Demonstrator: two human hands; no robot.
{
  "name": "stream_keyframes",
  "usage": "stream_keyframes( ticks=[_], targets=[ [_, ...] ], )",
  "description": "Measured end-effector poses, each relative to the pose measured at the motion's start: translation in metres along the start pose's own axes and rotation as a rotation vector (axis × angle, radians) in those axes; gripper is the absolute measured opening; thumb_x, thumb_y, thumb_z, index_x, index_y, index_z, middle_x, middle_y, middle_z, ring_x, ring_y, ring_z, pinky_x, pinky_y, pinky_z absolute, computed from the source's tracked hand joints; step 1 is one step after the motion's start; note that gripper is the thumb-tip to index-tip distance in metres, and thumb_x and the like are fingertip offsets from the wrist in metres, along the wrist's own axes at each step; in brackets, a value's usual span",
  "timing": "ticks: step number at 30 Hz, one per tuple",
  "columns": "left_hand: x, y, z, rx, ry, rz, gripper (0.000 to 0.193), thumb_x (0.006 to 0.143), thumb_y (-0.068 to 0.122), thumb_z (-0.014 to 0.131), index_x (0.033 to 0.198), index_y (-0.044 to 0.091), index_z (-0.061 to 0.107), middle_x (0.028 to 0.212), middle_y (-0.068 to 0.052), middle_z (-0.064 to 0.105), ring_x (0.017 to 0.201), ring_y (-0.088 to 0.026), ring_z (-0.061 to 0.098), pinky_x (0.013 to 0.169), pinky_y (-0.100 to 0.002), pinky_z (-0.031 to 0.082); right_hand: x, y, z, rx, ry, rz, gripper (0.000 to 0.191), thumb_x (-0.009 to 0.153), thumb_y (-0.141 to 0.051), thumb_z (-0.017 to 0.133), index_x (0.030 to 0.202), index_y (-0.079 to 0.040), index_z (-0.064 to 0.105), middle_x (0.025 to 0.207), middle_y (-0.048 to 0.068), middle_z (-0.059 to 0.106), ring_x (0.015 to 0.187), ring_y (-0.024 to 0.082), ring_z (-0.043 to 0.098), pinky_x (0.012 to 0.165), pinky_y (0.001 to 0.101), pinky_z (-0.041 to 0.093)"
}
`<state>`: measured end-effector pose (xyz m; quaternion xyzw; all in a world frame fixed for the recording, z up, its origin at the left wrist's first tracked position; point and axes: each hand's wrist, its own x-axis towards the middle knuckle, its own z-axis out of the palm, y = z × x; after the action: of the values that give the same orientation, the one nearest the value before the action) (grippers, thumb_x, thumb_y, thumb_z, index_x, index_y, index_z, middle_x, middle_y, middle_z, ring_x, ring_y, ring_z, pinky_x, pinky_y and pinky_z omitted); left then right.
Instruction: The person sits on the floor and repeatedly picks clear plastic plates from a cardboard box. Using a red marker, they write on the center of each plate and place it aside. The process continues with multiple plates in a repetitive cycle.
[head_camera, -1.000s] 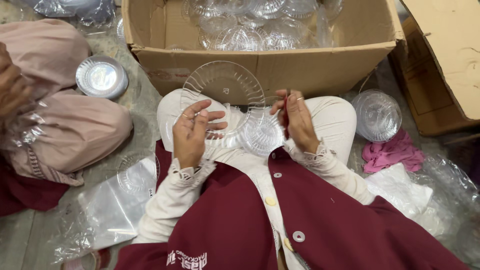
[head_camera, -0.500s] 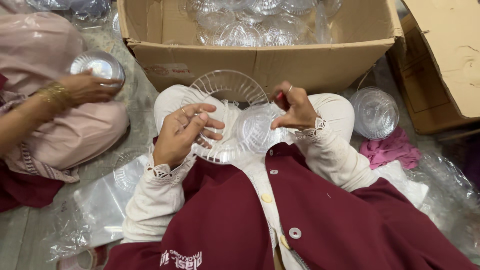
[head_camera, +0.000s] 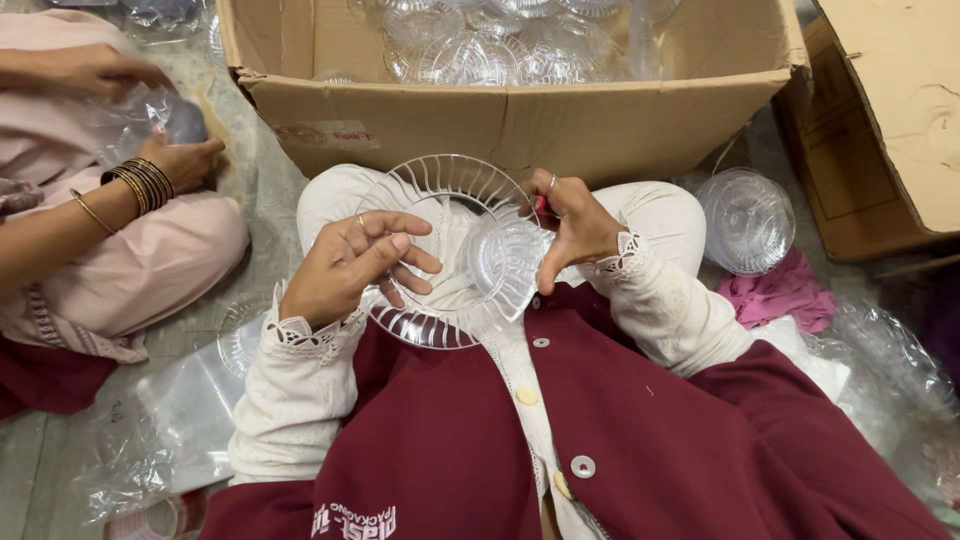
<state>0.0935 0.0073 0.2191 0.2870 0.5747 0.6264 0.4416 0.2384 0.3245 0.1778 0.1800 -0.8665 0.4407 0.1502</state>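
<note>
Two hands work just below the cardboard box (head_camera: 520, 120): left hand (head_camera: 345, 265) grips the clear ribbed plate (head_camera: 430, 330), right hand (head_camera: 575, 225) pinches a small clear bowl (head_camera: 505, 262) over it. Many clear pieces already lie inside that box; another bowl (head_camera: 745, 220) waits beside it.

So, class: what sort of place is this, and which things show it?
Probably a floor-level packing workroom: a cardboard box full of clear plastic dishes, loose plastic bags, and the person's hands holding a clear plate.

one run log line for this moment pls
left hand: holds clear ribbed plate | right hand: holds small clear bowl over plate | cardboard box: ahead
</note>
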Motion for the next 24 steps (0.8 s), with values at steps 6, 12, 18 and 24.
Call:
stream_keyframes(
  ticks=[6, 12, 18, 24],
  targets=[
    [0.002, -0.004, 0.006, -0.030, 0.104, 0.060, 0.035, 0.102, 0.016, 0.055, 0.126, -0.008, 0.061, 0.098, -0.020, 0.078, 0.078, -0.023, 0.077, 0.057, -0.028, 0.059, -0.014, 0.019, 0.005, 0.017, -0.018, 0.191, 0.088, 0.053, -0.080, 0.075, 0.090, -0.007, 0.043, 0.071, 0.000, 0.038, 0.062, 0.012, 0.036, 0.054, 0.0283, 0.034],
    [0.002, 0.001, 0.006, -0.031, 0.166, 0.109, 0.034, 0.103, 0.017, 0.054, 0.128, -0.006, 0.060, 0.100, -0.020, 0.077, 0.080, -0.023, 0.077, 0.059, -0.028, 0.060, -0.016, 0.018, 0.008, -0.047, 0.021, 0.136, 0.077, 0.073, -0.075, 0.073, 0.088, -0.006, 0.043, 0.072, 0.000, 0.037, 0.064, 0.012, 0.036, 0.057, 0.0278, 0.036],
    [0.000, 0.006, 0.009, 0.007, 0.205, 0.117, 0.033, 0.103, 0.017, 0.053, 0.128, -0.004, 0.060, 0.100, -0.019, 0.078, 0.081, -0.023, 0.078, 0.061, -0.029, 0.059, -0.010, -0.004, 0.020, -0.074, 0.176, 0.164, 0.087, 0.057, -0.079, 0.079, 0.086, -0.006, 0.041, 0.069, -0.001, 0.036, 0.062, 0.011, 0.034, 0.052, 0.0280, 0.033],
    [-0.004, 0.003, 0.013, -0.030, 0.250, 0.139, 0.031, 0.104, 0.017, 0.054, 0.126, -0.004, 0.061, 0.100, -0.020, 0.077, 0.079, -0.022, 0.076, 0.060, -0.028, 0.058, -0.012, -0.001, 0.035, -0.003, 0.214, 0.199, 0.084, 0.063, -0.083, 0.071, 0.084, -0.008, 0.040, 0.073, -0.002, 0.038, 0.066, 0.009, 0.036, 0.055, 0.0271, 0.035]
  ],
)
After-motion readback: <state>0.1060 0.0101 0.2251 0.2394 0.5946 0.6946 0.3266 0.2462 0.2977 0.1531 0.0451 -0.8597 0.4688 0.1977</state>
